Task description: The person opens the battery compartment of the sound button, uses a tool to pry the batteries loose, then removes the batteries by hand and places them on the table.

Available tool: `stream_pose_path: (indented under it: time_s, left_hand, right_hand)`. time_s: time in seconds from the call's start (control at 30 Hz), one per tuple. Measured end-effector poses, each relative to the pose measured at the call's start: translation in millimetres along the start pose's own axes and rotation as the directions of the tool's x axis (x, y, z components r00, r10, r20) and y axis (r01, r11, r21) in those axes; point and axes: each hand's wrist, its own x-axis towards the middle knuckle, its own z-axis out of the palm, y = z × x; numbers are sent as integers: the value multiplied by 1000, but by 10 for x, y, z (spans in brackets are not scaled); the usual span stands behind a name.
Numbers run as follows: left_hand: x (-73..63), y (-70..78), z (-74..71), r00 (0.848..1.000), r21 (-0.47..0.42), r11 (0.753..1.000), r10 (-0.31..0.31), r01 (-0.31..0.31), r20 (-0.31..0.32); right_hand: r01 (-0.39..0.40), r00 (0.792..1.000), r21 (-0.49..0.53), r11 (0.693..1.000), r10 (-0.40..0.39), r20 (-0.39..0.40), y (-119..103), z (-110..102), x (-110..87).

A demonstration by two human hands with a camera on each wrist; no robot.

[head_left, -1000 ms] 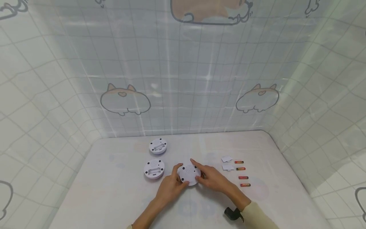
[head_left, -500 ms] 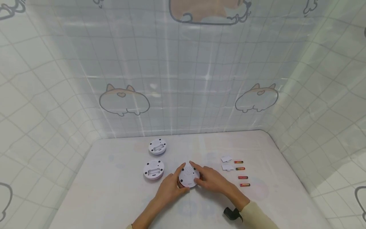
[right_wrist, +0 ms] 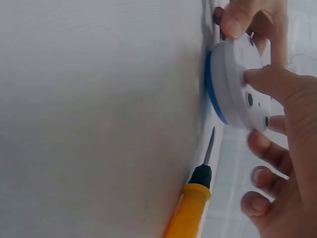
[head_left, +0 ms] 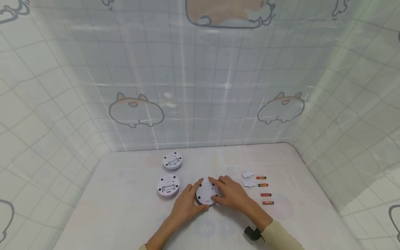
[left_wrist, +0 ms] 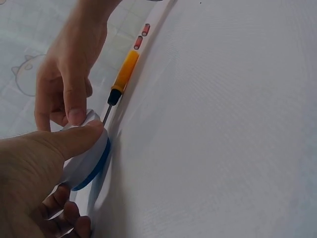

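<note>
A round white device (head_left: 206, 189) with a blue lower rim lies face down at mid-table, showing speaker holes and dark round feet. No open battery slot shows on it, unlike the other two. My left hand (head_left: 186, 205) grips its left side, thumb along the near edge and index finger at the far edge. The right hand (head_left: 232, 194) holds it from the right; its thumb (right_wrist: 270, 82) presses on the face and its index finger reaches the far edge. Beside the device lies a screwdriver (right_wrist: 190, 208) with a yellow handle, hidden under my right hand in the head view.
To the left sit two similar white devices, a nearer one (head_left: 168, 185) and a farther one (head_left: 172, 160), with open battery slots. On the right lie two white battery covers (head_left: 249, 183) and several red batteries (head_left: 263, 185). A tiled-print sheet (head_left: 203, 104) walls the table's back and sides.
The left index finger has drawn in along the far edge of the device, and the left thumb has slid down to its near edge. The right thumb stays on the device's face.
</note>
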Motion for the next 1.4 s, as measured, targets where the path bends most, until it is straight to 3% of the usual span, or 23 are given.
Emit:
stream_pose_path:
  time_s: [0.3,0.53,0.8,0.93,1.23,1.4]
  left_hand:
    - [32,-34,50,1000,29,1000,11,-10,-21]
    - [82,-28,63,1000,35,999,-2,2,-16]
    - [110,-41,56,1000,43,999,-15,15,4]
    - [112,-47,55,1000,30,1000,-8,7,12]
    - [124,-48,51,1000,45,999,-9,8,18]
    - [100,-26,25,1000,33,999,16,-16,2]
  right_hand:
    - [75,986,-113,991,-91,-143,-1,46,-12]
    - [121,967,-222,967,-165,-192,25,66,0]
    - [197,917,-320,927,-289,-274,51,88,19]
    - [229,908,-316,921,-319,-271,56,95,24]
    - [287,909,-330,899,-364,-202,38,63,57]
    - [315,893,-344,885,-398,-208,21,63,73]
